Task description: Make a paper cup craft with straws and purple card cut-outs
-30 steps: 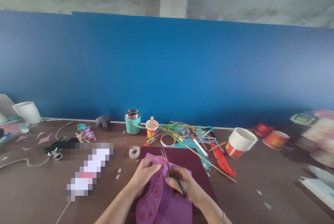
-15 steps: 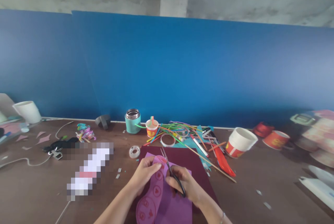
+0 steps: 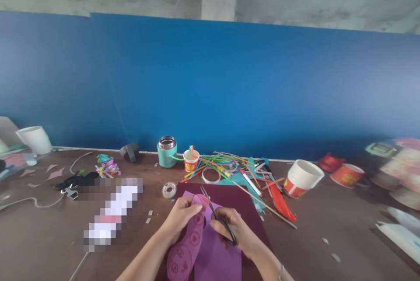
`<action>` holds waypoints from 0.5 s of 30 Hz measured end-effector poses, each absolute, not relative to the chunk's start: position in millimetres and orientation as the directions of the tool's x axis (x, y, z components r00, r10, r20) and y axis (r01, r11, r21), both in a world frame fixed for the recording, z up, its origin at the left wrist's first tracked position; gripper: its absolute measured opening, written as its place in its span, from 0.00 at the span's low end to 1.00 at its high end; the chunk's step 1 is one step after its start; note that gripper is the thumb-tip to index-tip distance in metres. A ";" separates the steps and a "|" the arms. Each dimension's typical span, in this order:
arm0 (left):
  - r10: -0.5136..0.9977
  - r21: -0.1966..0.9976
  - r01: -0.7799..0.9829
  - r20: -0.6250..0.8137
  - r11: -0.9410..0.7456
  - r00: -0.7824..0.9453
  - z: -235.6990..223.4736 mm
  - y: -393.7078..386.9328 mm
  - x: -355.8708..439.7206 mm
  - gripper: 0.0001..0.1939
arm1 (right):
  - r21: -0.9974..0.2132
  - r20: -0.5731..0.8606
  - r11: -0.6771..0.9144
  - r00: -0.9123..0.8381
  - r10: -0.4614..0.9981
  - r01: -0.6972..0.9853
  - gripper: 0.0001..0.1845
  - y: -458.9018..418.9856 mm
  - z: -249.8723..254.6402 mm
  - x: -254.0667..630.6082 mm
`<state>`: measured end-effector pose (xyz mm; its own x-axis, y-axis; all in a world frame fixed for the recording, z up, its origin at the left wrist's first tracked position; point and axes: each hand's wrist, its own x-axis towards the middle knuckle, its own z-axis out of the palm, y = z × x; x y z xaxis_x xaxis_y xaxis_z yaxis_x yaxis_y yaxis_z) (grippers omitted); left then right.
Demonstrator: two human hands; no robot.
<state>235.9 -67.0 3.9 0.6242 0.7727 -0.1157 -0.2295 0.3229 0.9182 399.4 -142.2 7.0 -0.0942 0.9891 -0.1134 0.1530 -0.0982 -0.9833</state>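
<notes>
Two narrow grips: left hand (image 3: 181, 216) pinches pink paper (image 3: 190, 246), right hand (image 3: 236, 229) holds scissors (image 3: 211, 206).

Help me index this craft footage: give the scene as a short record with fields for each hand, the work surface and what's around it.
left hand: holds a long pink paper-like strip with red drawings, near its upper end
right hand: grips black-handled metal scissors, blades pointing away from the person, near the strip's upper end; contact unclear
beneath: flat purple sheet on a dark maroon board
beyond: open mint-green jar, small red-and-white paper cup
right side: larger white-and-red paper cup
background: blue partition
</notes>
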 end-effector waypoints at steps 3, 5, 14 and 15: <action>0.765 0.918 -0.232 -0.108 0.322 0.635 4.5 -66.2 234.3 0.12 | -0.982 -0.147 -0.133 -0.104 0.984 0.136 0.18 -141.7 4.1 401.7; 0.754 0.921 -0.218 -0.110 0.322 0.648 6.0 -65.7 232.7 0.12 | -0.980 -0.167 -0.152 -0.117 0.979 0.126 0.18 -141.4 3.6 402.7; 0.712 0.946 -0.113 -0.146 0.304 0.687 8.5 -61.9 226.6 0.13 | -0.976 -0.177 -0.150 -0.179 0.968 0.156 0.17 -143.5 11.6 405.0; 0.713 0.949 -0.103 -0.150 0.299 0.684 8.3 -61.5 226.3 0.13 | -0.975 -0.179 -0.150 -0.177 0.968 0.166 0.16 -144.0 13.0 405.3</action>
